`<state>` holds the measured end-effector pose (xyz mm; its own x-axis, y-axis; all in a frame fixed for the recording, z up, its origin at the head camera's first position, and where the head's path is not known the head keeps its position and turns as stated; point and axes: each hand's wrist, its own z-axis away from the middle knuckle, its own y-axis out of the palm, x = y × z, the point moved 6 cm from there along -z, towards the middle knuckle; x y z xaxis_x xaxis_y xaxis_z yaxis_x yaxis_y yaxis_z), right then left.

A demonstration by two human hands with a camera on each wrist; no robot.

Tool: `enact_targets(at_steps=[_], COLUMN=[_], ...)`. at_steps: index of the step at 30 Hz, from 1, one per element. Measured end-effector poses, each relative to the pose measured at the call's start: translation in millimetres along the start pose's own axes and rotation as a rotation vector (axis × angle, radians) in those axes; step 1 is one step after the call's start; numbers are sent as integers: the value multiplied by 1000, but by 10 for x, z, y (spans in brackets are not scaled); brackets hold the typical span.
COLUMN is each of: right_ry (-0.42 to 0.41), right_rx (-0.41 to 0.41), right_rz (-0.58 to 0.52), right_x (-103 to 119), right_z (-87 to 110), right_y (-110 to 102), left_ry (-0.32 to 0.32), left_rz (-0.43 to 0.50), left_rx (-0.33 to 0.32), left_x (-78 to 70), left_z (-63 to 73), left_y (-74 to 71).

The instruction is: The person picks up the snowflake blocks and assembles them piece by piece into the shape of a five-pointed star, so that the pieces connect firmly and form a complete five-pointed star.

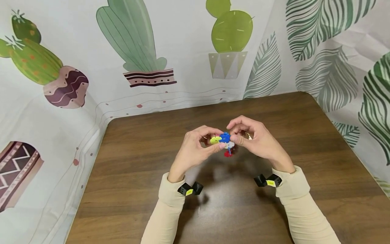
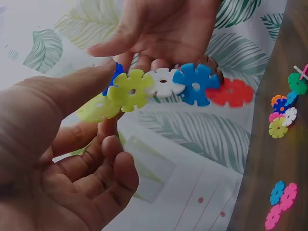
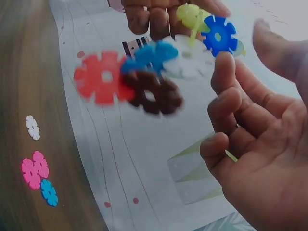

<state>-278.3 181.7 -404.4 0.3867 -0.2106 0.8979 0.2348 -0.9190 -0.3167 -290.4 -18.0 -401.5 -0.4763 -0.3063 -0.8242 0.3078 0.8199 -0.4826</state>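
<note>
My left hand [image 1: 198,145] pinches a linked chain of notched plastic snowflake discs between thumb and fingers, at its yellow and blue end. The chain has yellow discs [image 2: 131,90], a white disc [image 2: 162,82], a light blue disc [image 2: 196,84], a red disc [image 2: 231,92] and a brown disc [image 3: 151,94]. A dark blue disc [image 3: 219,36] stands at the end by my right hand [image 1: 254,137]. In the right wrist view a right fingertip is right at the lower edge of that disc, while the thumb stands apart from it, fingers loosely bent.
In the wrist views more discs lie on the brown table [image 1: 137,152]: a pink and blue cluster [image 2: 280,204], a larger multicoloured cluster [image 2: 284,110] and a white disc [image 3: 32,127]. A cloth with printed plants [image 1: 189,51] hangs behind the table.
</note>
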Motion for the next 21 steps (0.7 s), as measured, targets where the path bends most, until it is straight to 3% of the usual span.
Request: enact_targets(at_steps=[5, 10, 15, 21], right_ry=[75, 175, 281, 403], right_rx=[-123, -201, -193, -150], right_rz=[5, 55, 110, 219], right_x=[-123, -427, -813, -1188], right_z=[-13, -80, -135, -116], right_y=[-91, -124, -29, 142], left_ry=[17, 20, 52, 83], left_rz=[37, 69, 98, 134], left_rx=[-73, -142, -187, -184], left_x=[35, 57, 35, -5], left_z=[27, 88, 147, 157], left_y=[-191, -422, -564, -576])
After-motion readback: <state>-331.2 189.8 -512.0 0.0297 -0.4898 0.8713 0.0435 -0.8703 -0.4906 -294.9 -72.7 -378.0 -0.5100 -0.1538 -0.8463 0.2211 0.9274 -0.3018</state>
